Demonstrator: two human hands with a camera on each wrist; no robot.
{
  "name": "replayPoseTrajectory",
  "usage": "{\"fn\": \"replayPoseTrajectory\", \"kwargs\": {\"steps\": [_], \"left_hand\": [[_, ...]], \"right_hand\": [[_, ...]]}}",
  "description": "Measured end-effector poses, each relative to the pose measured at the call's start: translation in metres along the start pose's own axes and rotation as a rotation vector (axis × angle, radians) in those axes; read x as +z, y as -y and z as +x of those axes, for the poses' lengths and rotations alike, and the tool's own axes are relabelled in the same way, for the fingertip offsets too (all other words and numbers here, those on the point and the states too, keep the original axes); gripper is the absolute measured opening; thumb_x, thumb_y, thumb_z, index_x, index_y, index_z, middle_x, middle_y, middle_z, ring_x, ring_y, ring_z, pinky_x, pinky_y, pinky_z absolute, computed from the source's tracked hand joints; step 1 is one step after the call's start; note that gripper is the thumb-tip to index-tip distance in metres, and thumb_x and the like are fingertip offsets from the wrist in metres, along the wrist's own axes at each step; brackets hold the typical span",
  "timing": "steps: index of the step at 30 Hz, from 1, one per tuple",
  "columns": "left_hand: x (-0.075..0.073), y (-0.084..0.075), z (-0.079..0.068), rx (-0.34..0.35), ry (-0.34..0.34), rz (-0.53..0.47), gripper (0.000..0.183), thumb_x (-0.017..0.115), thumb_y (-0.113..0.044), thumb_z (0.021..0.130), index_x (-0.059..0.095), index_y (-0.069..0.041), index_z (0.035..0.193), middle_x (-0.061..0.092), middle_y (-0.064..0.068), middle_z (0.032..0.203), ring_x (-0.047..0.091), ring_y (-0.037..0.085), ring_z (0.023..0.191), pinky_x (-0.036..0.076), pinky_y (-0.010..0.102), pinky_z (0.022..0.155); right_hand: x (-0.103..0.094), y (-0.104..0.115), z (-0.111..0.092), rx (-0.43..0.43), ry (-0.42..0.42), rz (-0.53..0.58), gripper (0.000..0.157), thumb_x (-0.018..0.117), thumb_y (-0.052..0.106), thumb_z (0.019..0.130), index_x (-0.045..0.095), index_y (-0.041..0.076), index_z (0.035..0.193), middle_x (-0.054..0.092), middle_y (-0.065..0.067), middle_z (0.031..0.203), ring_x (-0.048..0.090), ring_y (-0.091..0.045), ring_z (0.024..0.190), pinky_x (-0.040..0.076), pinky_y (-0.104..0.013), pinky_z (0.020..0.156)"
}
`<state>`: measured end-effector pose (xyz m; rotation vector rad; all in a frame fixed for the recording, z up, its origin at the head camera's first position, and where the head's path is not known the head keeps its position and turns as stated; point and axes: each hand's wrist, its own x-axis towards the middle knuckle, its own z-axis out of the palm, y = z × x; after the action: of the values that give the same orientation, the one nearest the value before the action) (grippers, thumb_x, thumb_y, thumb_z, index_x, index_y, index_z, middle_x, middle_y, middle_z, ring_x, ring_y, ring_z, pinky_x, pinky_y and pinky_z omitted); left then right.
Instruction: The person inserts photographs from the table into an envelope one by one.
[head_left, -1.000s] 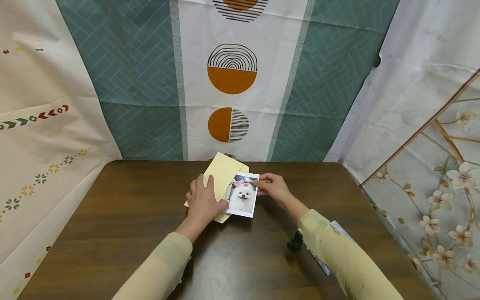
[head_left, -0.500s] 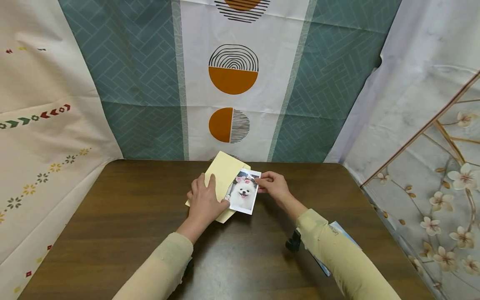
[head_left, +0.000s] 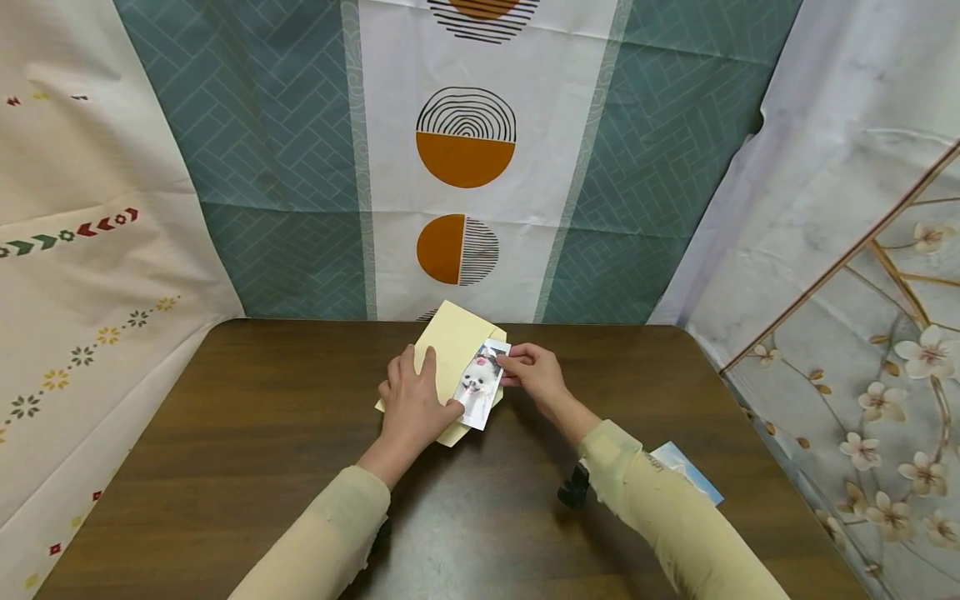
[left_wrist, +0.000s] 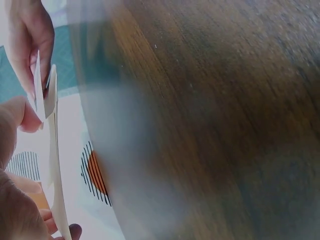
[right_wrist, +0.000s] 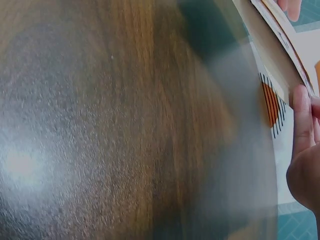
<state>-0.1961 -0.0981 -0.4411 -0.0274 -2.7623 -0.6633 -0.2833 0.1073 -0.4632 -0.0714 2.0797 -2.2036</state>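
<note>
A pale yellow envelope [head_left: 454, 335] is held tilted above the far part of the table. My left hand [head_left: 414, 404] grips its left side, with the thumb near the opening; the left wrist view shows the envelope [left_wrist: 56, 170] edge-on between thumb and fingers. A white-bordered photo [head_left: 477, 385] of a fluffy white dog sits partly inside the envelope, its left portion hidden. At the photo's right edge, my right hand [head_left: 538, 377] pinches it between thumb and fingers. In the right wrist view, the right hand [right_wrist: 304, 135] appears at the frame's edge, beside the paper edges.
A blue and white card [head_left: 688, 472] lies on the dark wooden table [head_left: 247, 467] at the right, partly covered by the right forearm. Patterned cloths [head_left: 285, 167] hang behind the table and along both sides.
The photo has slid leftward into the envelope, so less of it shows. My right hand has moved left with it. The envelope and left hand have shifted slightly right.
</note>
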Motion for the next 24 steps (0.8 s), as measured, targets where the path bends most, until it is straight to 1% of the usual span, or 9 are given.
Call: {"fn": "replayPoseTrajectory", "kwargs": {"steps": [4, 9, 11, 17, 20, 24], "left_hand": [[0.000, 0.000, 0.000, 0.002, -0.008, -0.003, 0.087, 0.073, -0.038, 0.069, 0.042, -0.006, 0.144, 0.028, 0.022, 0.148, 0.028, 0.040, 0.131, 0.035, 0.060, 0.089], [0.000, 0.001, -0.001, 0.002, -0.009, -0.005, 0.087, 0.073, -0.038, 0.068, 0.042, -0.005, 0.144, 0.028, 0.022, 0.148, 0.028, 0.040, 0.131, 0.035, 0.060, 0.089], [0.001, 0.001, -0.001, 0.002, -0.010, -0.006, 0.087, 0.073, -0.038, 0.068, 0.043, -0.006, 0.143, 0.028, 0.022, 0.148, 0.028, 0.040, 0.131, 0.035, 0.060, 0.089], [0.002, 0.001, -0.002, 0.003, -0.003, -0.002, 0.086, 0.073, -0.038, 0.068, 0.043, -0.008, 0.143, 0.028, 0.022, 0.148, 0.028, 0.040, 0.131, 0.035, 0.060, 0.090], [0.002, 0.001, -0.003, 0.007, 0.000, -0.008, 0.084, 0.073, -0.037, 0.069, 0.045, -0.009, 0.142, 0.028, 0.022, 0.148, 0.027, 0.040, 0.131, 0.034, 0.060, 0.090], [0.003, 0.000, -0.004, 0.017, 0.001, -0.011, 0.081, 0.073, -0.036, 0.068, 0.047, -0.012, 0.141, 0.028, 0.022, 0.148, 0.028, 0.040, 0.131, 0.034, 0.061, 0.091]], "right_hand": [[0.000, -0.001, -0.001, -0.001, 0.007, 0.002, 0.022, 0.070, 0.004, 0.085, 0.058, -0.007, 0.099, 0.068, -0.009, 0.079, 0.066, -0.017, 0.065, 0.057, -0.036, 0.065], [-0.004, -0.002, -0.002, 0.011, 0.045, -0.007, 0.027, 0.070, 0.013, 0.087, 0.061, -0.007, 0.103, 0.069, -0.012, 0.084, 0.069, -0.021, 0.069, 0.057, -0.040, 0.068], [-0.007, -0.002, -0.003, 0.021, 0.059, -0.005, 0.027, 0.069, 0.014, 0.088, 0.063, -0.007, 0.103, 0.069, -0.014, 0.084, 0.069, -0.022, 0.070, 0.057, -0.042, 0.069], [-0.011, -0.002, -0.003, 0.045, 0.094, 0.010, 0.024, 0.067, 0.007, 0.088, 0.060, -0.009, 0.105, 0.070, -0.015, 0.083, 0.070, -0.022, 0.069, 0.057, -0.043, 0.071], [-0.012, -0.002, -0.003, 0.053, 0.098, 0.017, 0.024, 0.066, 0.004, 0.088, 0.059, -0.009, 0.106, 0.070, -0.012, 0.081, 0.070, -0.020, 0.068, 0.057, -0.040, 0.069], [-0.010, -0.002, -0.003, 0.060, 0.080, 0.020, 0.023, 0.066, 0.003, 0.088, 0.058, -0.010, 0.105, 0.069, -0.010, 0.078, 0.069, -0.018, 0.067, 0.057, -0.036, 0.067]]}}
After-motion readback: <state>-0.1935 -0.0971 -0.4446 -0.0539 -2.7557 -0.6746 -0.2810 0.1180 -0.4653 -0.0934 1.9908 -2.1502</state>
